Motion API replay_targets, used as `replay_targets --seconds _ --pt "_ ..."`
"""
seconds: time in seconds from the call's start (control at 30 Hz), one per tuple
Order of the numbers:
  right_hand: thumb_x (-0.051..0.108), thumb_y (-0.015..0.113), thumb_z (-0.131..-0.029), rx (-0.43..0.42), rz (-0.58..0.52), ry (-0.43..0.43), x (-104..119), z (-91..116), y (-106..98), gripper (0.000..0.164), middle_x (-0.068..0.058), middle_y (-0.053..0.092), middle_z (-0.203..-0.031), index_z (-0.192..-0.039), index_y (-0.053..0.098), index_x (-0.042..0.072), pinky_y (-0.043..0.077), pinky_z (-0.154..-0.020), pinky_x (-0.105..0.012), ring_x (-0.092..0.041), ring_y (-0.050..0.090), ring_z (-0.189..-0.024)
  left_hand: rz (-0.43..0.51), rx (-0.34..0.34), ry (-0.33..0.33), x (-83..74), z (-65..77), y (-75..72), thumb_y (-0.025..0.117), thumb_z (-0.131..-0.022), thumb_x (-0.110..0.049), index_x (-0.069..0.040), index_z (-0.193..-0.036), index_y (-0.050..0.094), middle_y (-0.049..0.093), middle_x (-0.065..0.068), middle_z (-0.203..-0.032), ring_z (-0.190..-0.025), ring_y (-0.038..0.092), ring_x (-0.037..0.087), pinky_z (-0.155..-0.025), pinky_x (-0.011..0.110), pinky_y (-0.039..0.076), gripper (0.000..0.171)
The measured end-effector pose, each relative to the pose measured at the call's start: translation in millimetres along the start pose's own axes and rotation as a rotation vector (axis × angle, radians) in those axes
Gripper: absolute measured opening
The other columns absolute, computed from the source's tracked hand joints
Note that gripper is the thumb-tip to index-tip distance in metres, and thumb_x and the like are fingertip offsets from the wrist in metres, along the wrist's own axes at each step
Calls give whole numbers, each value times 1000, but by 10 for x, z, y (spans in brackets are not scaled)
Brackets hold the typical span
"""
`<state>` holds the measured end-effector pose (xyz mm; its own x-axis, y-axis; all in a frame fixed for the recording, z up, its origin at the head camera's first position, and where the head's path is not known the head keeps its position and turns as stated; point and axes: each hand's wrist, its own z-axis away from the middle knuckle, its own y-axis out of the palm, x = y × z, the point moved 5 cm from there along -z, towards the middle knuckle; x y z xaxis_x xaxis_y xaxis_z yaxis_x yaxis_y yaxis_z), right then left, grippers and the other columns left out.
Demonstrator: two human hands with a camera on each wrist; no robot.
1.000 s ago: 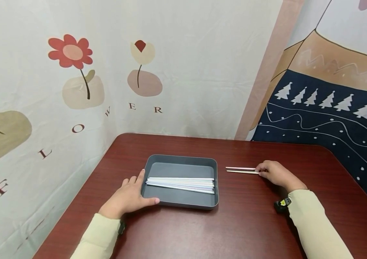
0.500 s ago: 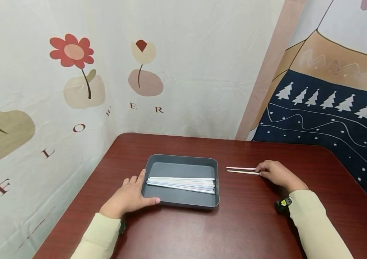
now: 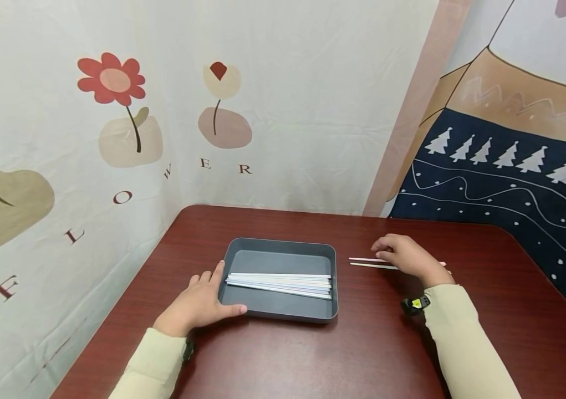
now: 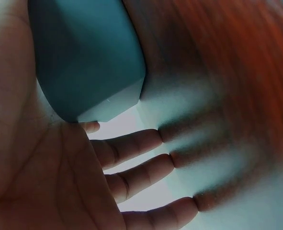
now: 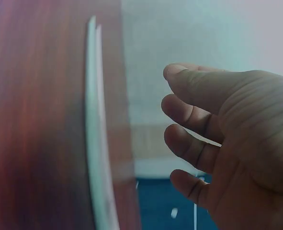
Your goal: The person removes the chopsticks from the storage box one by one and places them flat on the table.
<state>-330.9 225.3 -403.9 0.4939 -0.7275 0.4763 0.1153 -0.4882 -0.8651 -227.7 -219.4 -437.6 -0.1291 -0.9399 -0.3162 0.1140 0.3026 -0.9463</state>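
A dark grey rectangular tray [image 3: 283, 254] lies on the table, with a bundle of several pale chopsticks [image 3: 280, 282] across its floor. My left hand [image 3: 200, 305] is spread at the tray's front left corner, the index finger along the left side and the thumb along the front. In the left wrist view the tray's corner [image 4: 91, 57] sits against the palm, and the other fingers reach down to the tabletop. To the right of the tray lie two chopsticks, one pink [image 3: 362, 259] and one pale green [image 3: 370, 265]. My right hand [image 3: 407, 256], fingers loosely bent and holding nothing, hovers over them.
The reddish-brown table [image 3: 283, 354] ends at a back edge against a pale flower-printed cloth [image 3: 302, 138]. A dark blue cloth with white trees [image 3: 502, 177] hangs along the right side.
My right hand has let go of the two chopsticks, risen and shifted left above them. Both sticks stay where they lay. The left hand and tray have not moved.
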Motion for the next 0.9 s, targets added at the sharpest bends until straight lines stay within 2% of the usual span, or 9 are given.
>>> replay_targets --seconds 0.2,0.4,0.63,0.9 --pt "8 65 -95 50 -69 12 331 -246 94 18 -4 68 -106 -112 72 6 51 -85 -43 -22 60 -95 -2 -3 1 10 4 -3 65 -66 -84 1 -157 18 47 25 -138 -116 43 41 -88 53 47 133" --pt "11 66 -96 84 -130 -8 647 -455 216 17 0 68 -104 -111 73 10 52 -84 -39 -19 60 -91 6 0 -3 7 6 -8 65 -65 -85 1 -157 18 47 25 -139 -117 43 41 -89 53 47 134" --pt "12 68 -95 115 -117 -44 950 -668 398 17 2 67 -101 -111 73 10 50 -82 -36 -17 59 -90 -7 9 -10 7 3 -9 65 -65 -86 1 -157 18 47 24 -137 -115 42 39 -88 52 47 134" --pt "14 67 -96 192 -160 -99 1219 -873 690 17 2 68 -108 -112 72 11 50 -83 -35 -15 59 -94 -1 1 -4 11 3 5 64 -65 -86 1 -157 18 47 25 -138 -119 42 42 -90 53 47 135"
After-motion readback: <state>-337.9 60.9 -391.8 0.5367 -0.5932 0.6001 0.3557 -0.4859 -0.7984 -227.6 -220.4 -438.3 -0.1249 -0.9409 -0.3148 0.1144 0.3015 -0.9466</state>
